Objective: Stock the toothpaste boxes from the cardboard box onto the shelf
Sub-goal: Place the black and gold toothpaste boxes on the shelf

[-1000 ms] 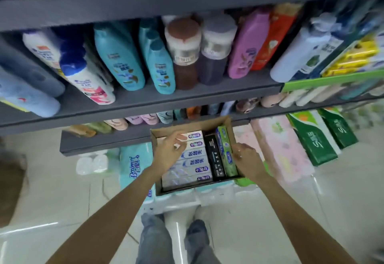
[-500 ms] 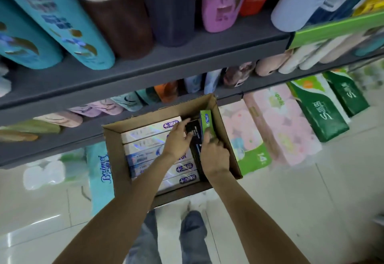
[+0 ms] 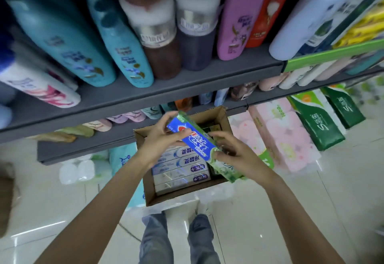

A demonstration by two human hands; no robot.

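A blue and green toothpaste box (image 3: 195,142) is lifted above the open cardboard box (image 3: 148,186), slanting from upper left to lower right. My left hand (image 3: 160,141) grips its upper end, fingers curled over the top edge. My right hand (image 3: 232,153) holds its lower part, thumb on the front and fingers behind. Inside the cardboard box lie several white toothpaste boxes (image 3: 180,172) stacked flat, and dark boxes (image 3: 209,127) stand at its right side. The grey shelf (image 3: 145,95) runs above the box.
Shampoo bottles (image 3: 116,41) crowd the upper shelf. A lower shelf (image 3: 83,147) holds pastel tubes. Pink tissue packs (image 3: 282,137) and green packs (image 3: 320,122) lie on the floor to the right. My feet (image 3: 178,241) stand on the glossy tiles below the box.
The green and blue box stood in the cardboard box; both hands have now pulled it out and raised it. The view has moved closer to the shelves.
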